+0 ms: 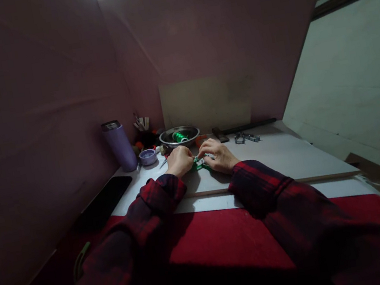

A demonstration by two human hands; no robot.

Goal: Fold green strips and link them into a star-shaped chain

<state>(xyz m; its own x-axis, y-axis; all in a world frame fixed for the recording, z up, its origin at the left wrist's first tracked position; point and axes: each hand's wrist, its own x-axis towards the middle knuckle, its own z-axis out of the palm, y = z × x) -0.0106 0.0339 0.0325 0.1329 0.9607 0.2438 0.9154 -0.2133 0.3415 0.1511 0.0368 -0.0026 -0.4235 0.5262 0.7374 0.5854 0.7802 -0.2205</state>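
Note:
My left hand is closed in a pinch over the white board, its fingertips at a small green and silvery piece. What exactly the pinch holds is too small to make out. Close beside it, my right hand curves its fingers over the same piece from the right, with the index finger and thumb near its edge. Part of the green piece lies low between the hands, and the fingers hide the rest. A pointed metal tool lies just left of my left hand.
Behind the hands stands a steel bowl holding a green thread spool. A hammer and small metal frames lie at the back right. At left are a purple tumbler, a small purple dish and a black phone.

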